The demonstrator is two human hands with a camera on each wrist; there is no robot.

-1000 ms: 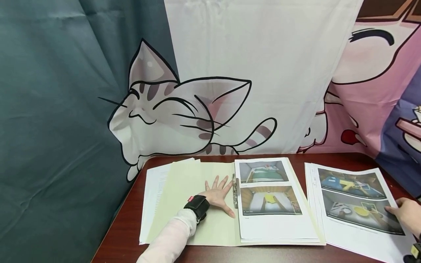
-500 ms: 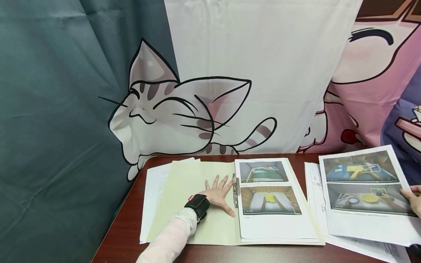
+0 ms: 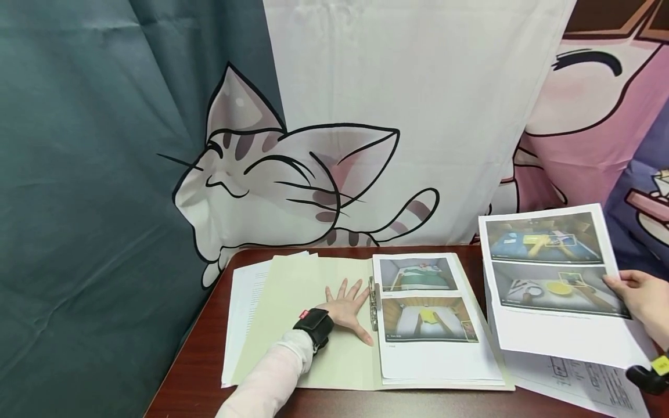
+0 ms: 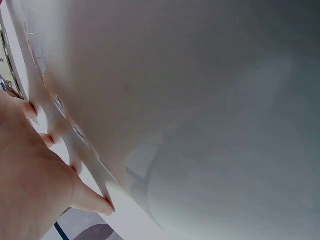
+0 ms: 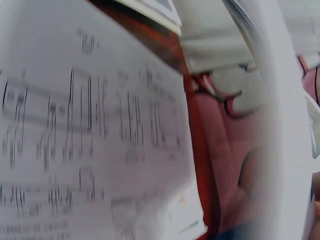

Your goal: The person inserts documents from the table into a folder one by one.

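My left hand (image 3: 345,312) rests with fingers spread on the pale inner cover of an open file folder (image 3: 308,360), just left of its metal clip (image 3: 374,305). That hand (image 4: 35,170) also fills the lower left of the left wrist view. Punched pages with two colour pictures (image 3: 428,360) lie on the folder's right side. My right hand (image 3: 645,299) pinches the right edge of a printed sheet (image 3: 564,334), raised and tilted above the papers at the right. Beneath it lies a paper with line diagrams (image 3: 580,377), blurred in the right wrist view.
Other white sheets (image 3: 243,325) stick out from under the folder's left side. A dark red table (image 3: 193,371) carries everything. Behind it hangs a curtain (image 3: 444,87) printed with cartoon cats.
My right hand has lifted the printed sheet off the papers on the right, then carried it leftward and higher. The diagram paper under it now shows. My left hand has stayed put.
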